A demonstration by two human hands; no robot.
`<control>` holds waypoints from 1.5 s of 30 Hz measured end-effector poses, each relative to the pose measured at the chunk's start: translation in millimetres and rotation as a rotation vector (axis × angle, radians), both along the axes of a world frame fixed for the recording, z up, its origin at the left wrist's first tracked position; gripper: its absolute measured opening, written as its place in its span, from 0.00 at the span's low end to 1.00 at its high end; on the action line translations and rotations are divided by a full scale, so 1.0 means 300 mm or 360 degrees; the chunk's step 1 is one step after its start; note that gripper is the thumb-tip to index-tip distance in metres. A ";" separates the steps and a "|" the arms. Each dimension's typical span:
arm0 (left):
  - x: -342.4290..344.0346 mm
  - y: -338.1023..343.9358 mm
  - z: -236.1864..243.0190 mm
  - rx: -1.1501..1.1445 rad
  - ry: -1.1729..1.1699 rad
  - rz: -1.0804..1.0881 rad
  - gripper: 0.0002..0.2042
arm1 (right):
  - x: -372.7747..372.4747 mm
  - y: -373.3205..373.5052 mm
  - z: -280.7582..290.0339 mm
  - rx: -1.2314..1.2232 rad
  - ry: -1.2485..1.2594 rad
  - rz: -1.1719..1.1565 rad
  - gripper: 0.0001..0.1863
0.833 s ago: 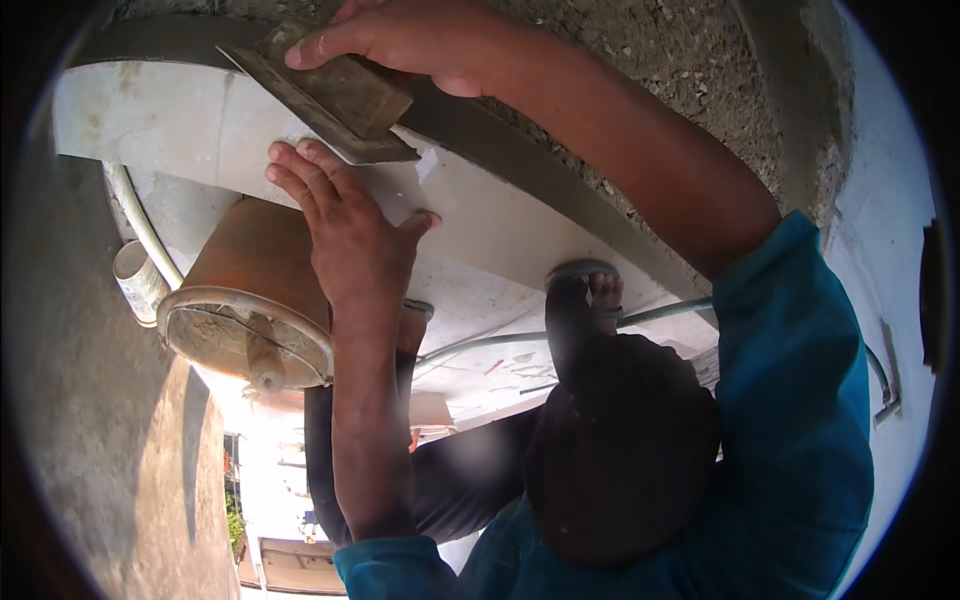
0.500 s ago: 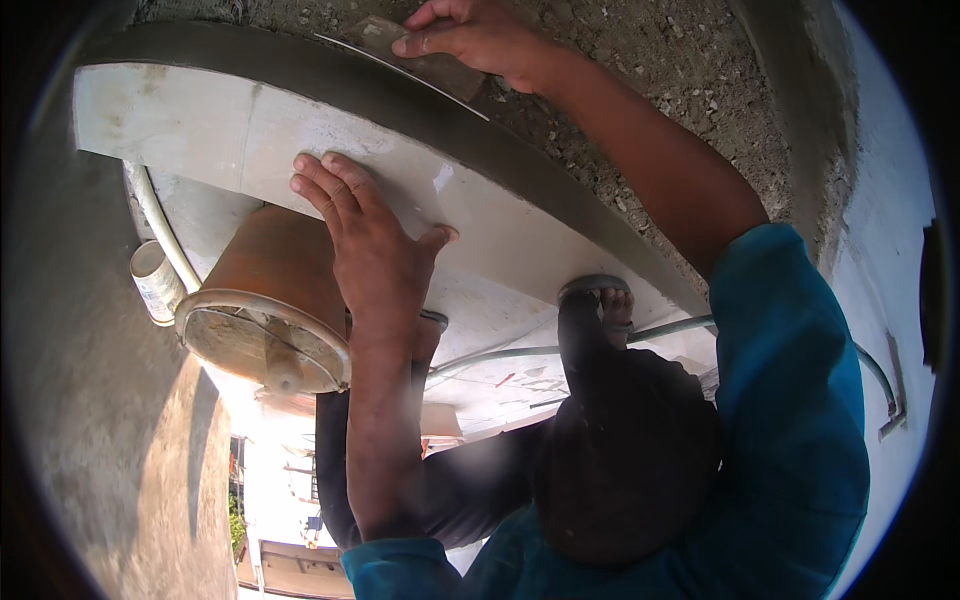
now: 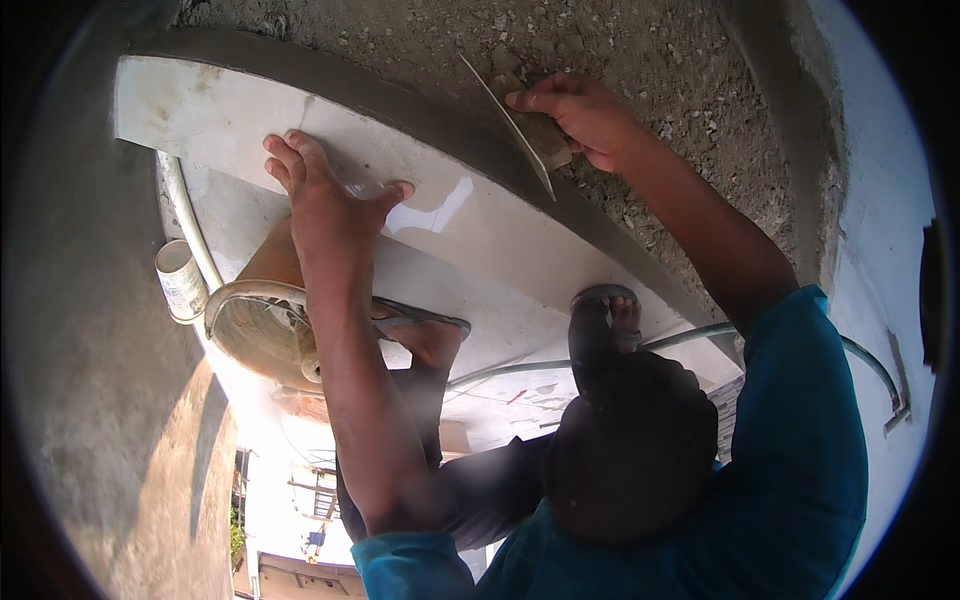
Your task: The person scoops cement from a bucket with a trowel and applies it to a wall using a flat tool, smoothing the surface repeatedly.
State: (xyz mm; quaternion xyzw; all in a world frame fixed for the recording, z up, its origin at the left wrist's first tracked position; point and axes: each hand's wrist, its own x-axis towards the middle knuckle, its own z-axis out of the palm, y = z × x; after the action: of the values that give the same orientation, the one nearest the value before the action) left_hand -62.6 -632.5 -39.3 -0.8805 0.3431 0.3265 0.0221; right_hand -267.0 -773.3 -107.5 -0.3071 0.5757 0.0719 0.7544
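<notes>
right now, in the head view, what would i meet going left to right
Small whitish container, orange-brown bucket, left hand with fingers spread, flat trowel, right hand gripping it, pale wall.

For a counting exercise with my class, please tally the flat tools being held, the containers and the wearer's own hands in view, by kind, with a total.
Held flat tools: 1 (trowel)
Containers: 2 (orange-brown bucket, small can)
Hands: 2 (left hand, right hand)
Total: 5
</notes>
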 end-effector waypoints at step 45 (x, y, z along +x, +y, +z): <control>0.036 0.027 -0.029 -0.0072 0.0131 0.0018 0.63 | 0.691 -0.132 -0.341 -0.0553 -0.0357 0.0470 0.33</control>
State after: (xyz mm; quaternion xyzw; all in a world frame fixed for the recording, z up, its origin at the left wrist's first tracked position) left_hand -51.8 -624.3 -48.1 -0.8685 0.3459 0.3547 -0.0139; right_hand -59.6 -812.8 -209.8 -0.5188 0.4411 0.0469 0.7308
